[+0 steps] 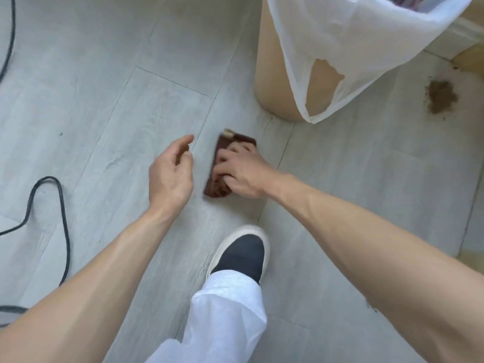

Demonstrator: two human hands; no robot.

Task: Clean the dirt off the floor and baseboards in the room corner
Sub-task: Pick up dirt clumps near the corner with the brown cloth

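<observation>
Right hand (241, 170) gripping brown cloth (222, 166) on floor (104, 113), left hand (170, 174) relaxed — dirt pile (442, 96) beyond.

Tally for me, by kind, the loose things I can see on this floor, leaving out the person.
Brown cloths: 1, the brown cloth gripped by the right hand.
Bins: 1, the tan bin with a white bag as its liner.
Dirt piles: 1, the dirt pile right of the bin.
Black cables: 2 stretches, cable and cable; whether they join is not visible.
Total: 5
</observation>
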